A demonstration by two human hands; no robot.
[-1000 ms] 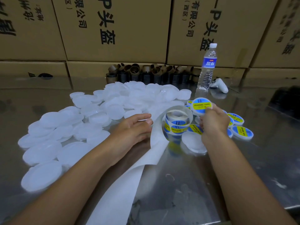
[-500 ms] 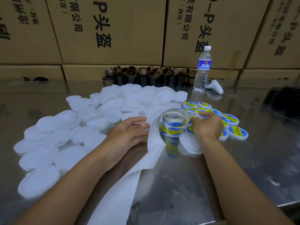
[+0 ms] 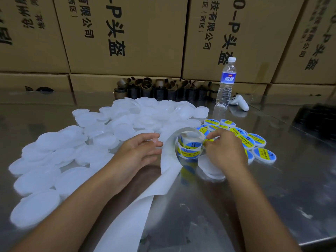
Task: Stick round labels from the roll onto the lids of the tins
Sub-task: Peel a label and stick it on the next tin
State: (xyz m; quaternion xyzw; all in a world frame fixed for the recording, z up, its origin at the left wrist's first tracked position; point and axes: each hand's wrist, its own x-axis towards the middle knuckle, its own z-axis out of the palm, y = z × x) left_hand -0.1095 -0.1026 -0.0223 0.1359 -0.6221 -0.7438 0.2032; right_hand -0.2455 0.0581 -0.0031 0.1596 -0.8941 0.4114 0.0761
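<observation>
R hand (image 3: 225,151): thumb + forefinger pinch label (image 3: 209,140) edge at roll (image 3: 189,145).
L hand (image 3: 140,151): fingers loose, holding nothing, beside backing strip (image 3: 145,197).
Blank lid (image 3: 209,167): under R wrist.
Risk: roll's unheld, so peeling may drag/tip it and crease the label.

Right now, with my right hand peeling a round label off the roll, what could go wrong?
The blue and yellow label roll stands loose; the left hand lies beside it, not gripping it, so the pull may tip or drag it. The right hand pinches only the edge of the round label, so it may fold onto itself. The long white backing paper strip trails toward you and could snag.
</observation>
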